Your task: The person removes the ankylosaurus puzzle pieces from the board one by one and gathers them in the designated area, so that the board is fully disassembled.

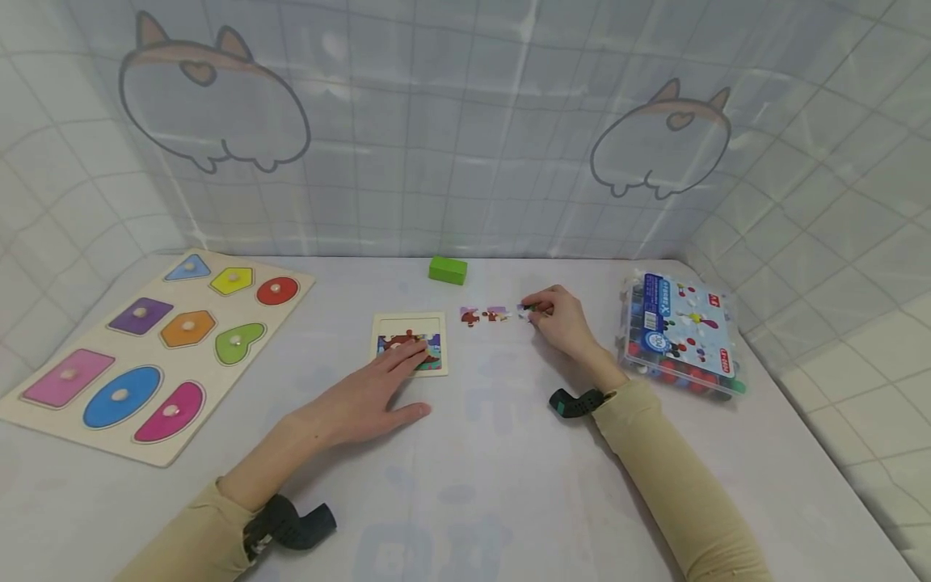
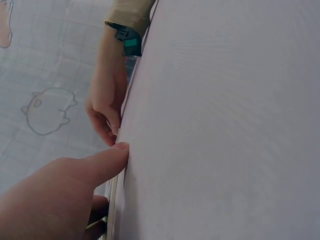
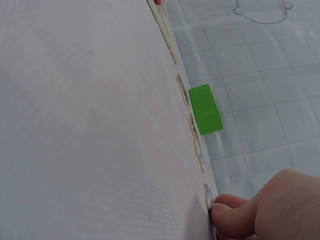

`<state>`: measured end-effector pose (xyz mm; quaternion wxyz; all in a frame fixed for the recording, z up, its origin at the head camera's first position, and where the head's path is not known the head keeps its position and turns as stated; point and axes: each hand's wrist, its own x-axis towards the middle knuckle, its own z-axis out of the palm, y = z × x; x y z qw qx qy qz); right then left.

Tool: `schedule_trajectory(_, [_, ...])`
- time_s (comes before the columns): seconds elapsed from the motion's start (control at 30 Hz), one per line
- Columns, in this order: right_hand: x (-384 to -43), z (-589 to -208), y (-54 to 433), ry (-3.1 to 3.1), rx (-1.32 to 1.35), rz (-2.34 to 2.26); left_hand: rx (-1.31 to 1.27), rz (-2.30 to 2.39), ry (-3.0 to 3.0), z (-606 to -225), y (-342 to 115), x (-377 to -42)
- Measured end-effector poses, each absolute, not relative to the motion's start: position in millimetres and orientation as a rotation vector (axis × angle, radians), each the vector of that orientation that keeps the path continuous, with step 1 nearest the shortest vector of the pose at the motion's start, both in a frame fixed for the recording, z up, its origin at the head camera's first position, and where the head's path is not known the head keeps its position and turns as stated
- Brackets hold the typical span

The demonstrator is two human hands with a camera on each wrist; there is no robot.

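My left hand [image 1: 371, 396] lies with straight fingers on the small wooden jigsaw tray [image 1: 410, 317], its fingertips over the colourful pieces in the lower part. Part of the picture is hidden under those fingers. To the right of the tray, two jigsaw pieces, one brown and purple [image 1: 469, 316] and one beside it [image 1: 497, 314], lie on the table in a row. At the row's right end, my right hand [image 1: 563, 322] pinches a jigsaw piece [image 3: 208, 196] between thumb and fingers at table level. The hand covers much of that piece in the head view.
A green block [image 1: 448, 271] stands behind the pieces. On the left lies a wooden shape board [image 1: 243, 323] with knobbed shapes. A clear plastic box [image 1: 684, 335] of coloured parts sits on the right. Patterned curtain walls [image 1: 451, 145] border the table.
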<state>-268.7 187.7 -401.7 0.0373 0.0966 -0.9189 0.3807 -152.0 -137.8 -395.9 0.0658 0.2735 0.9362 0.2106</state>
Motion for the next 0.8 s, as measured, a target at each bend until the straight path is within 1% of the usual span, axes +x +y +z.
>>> schedule_trajectory(0.23, [-268, -403, 185, -2.814, 0.297, 1.181, 0.837, 0.649, 2.825, -393, -143, -150])
schedule_trajectory(0.6, [-270, -404, 182, -2.808, 0.296, 1.172, 0.823, 0.522, 2.924, -392, -168, -127])
schedule_trajectory(0.8, [-268, -402, 185, -2.808, 0.273, 1.176, 0.803, 0.535, 2.898, -394, -168, -129])
